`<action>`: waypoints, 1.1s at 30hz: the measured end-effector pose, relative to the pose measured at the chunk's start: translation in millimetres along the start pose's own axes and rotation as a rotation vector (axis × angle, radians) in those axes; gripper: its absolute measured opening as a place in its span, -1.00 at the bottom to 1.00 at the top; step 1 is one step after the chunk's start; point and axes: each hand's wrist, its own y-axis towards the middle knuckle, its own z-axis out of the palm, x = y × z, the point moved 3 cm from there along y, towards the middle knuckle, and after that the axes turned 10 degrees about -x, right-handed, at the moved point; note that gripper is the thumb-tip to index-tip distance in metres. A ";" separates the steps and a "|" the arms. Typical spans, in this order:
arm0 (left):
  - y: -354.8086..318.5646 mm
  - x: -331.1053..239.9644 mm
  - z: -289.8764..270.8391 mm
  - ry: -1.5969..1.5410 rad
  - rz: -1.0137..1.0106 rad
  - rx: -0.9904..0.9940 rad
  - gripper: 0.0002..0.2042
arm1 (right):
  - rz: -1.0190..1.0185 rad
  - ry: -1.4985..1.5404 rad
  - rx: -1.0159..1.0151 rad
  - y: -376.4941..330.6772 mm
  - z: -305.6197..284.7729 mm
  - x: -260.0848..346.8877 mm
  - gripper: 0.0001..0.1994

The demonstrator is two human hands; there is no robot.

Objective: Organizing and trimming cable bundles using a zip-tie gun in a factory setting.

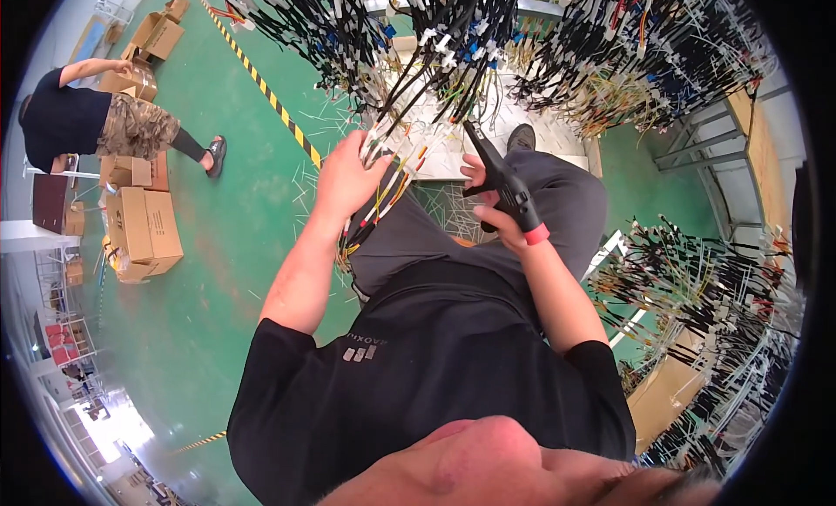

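Note:
My left hand (pixel 348 182) is closed around a wire harness (pixel 383 201) of black, white, red and yellow wires. Its upper ends rise toward the hanging bundles, and its loose lower part drapes over my left thigh. In my right hand (pixel 489 201) is a black pistol-shaped cable tie gun (pixel 505 179) with a red end. The gun's nose points up and forward, close to the hanging wire ends and apart from my left hand. Palm and fingers wrap its grip from the left, and part of the grip is hidden by them.
Dense hanging wire harnesses (pixel 435 44) fill the space ahead, and more (pixel 697 288) hang at right. White strip offcuts litter the green floor (pixel 252 245) and a pale board (pixel 557 127). At far left another person (pixel 65 123) stands among cardboard boxes (pixel 144 232), beyond yellow-black tape (pixel 261 84).

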 end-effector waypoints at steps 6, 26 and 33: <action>-31.1 -9.9 36.7 0.007 0.650 -0.360 -0.51 | 0.022 0.091 -0.004 6.4 1.6 -15.7 -0.27; 17.0 21.3 67.6 -0.547 -0.154 0.534 -0.80 | -0.116 -0.121 0.026 -24.2 -21.5 12.5 -0.52; -14.2 -12.7 15.5 -0.917 -0.513 0.705 -0.64 | -0.247 -0.264 0.148 -31.7 -0.2 48.7 -0.56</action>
